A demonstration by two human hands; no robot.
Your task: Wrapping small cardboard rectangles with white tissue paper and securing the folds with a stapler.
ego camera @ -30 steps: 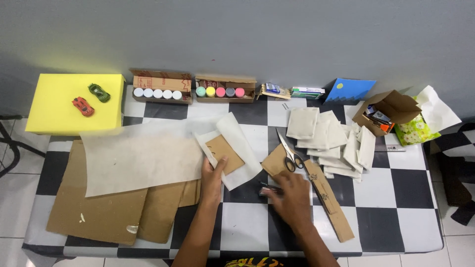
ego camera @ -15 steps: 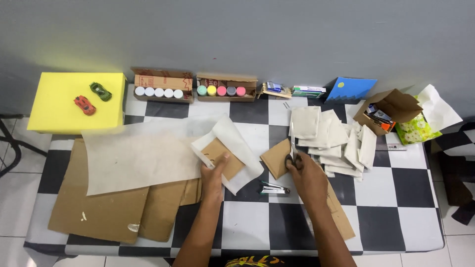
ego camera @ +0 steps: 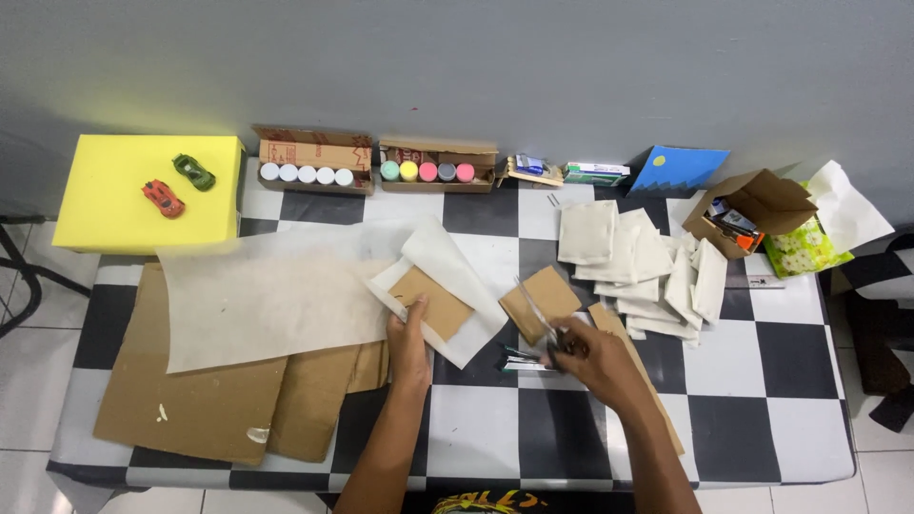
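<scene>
My left hand (ego camera: 409,333) presses on a folded white paper sheet (ego camera: 447,266) that wraps a small brown cardboard piece (ego camera: 433,303). My right hand (ego camera: 595,360) is closed on the handles of a pair of scissors (ego camera: 536,309), whose blades point up and left over a small cardboard square (ego camera: 547,290). A small dark stapler-like tool (ego camera: 519,360) lies on the table just left of my right hand. A long cardboard strip (ego camera: 609,319) runs under my right wrist.
A large white sheet (ego camera: 267,295) lies over brown cardboard sheets (ego camera: 190,400) at the left. A pile of white paper pieces (ego camera: 638,262) sits to the right. Along the wall: yellow block (ego camera: 114,205) with two toy cars, two boxes of paint pots (ego camera: 438,171), blue card (ego camera: 678,169), open carton (ego camera: 752,205).
My right hand left the stapler-like tool, reached up to the scissors, took them and drew back toward me. My left hand stayed on the wrapped cardboard.
</scene>
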